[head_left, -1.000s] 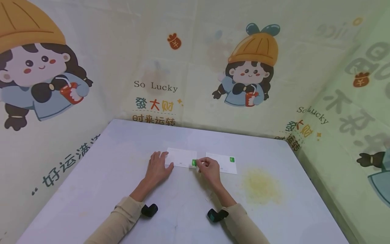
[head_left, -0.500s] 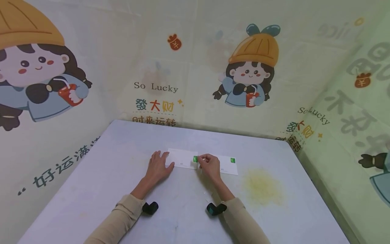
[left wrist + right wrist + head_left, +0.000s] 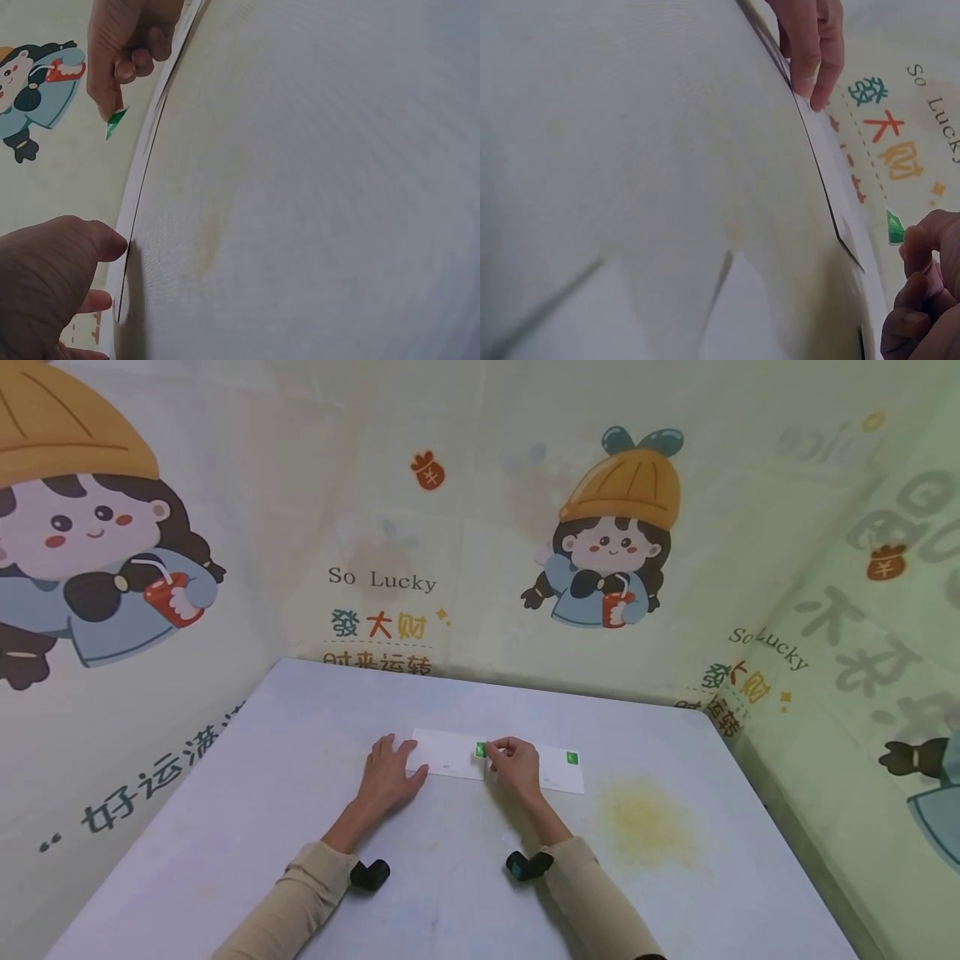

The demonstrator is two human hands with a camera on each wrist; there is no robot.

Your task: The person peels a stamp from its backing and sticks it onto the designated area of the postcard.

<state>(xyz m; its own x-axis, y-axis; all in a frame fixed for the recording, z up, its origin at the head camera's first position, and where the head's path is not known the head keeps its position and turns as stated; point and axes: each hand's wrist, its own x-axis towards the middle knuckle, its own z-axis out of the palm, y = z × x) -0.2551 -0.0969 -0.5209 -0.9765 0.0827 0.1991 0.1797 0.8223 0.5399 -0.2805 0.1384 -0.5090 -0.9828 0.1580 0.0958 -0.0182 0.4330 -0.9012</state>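
Two white envelopes lie side by side on the table. My left hand [image 3: 386,775] rests at the left end of the left envelope [image 3: 448,754], thumb and fingertips touching its edge with the fingers spread. Between thumb and forefinger, my right hand [image 3: 516,768] pinches a small green stamp [image 3: 481,749] over that envelope's upper right corner. Both wrist views show the stamp [image 3: 895,227] tilted up, apart from the paper. The right envelope [image 3: 561,774], partly hidden behind my right hand, bears another green stamp [image 3: 572,758] at its upper right.
The pale table [image 3: 300,718] has a yellowish stain [image 3: 645,818] to the right. Cartoon-printed cloth [image 3: 480,527] hangs behind and at the sides. Pointed white pieces [image 3: 742,315] show low in the right wrist view. Black wrist cameras [image 3: 370,875] sit at both cuffs.
My right hand has shifted the pinched stamp slightly toward the far edge of the left envelope. The left hand keeps its place at the left end.
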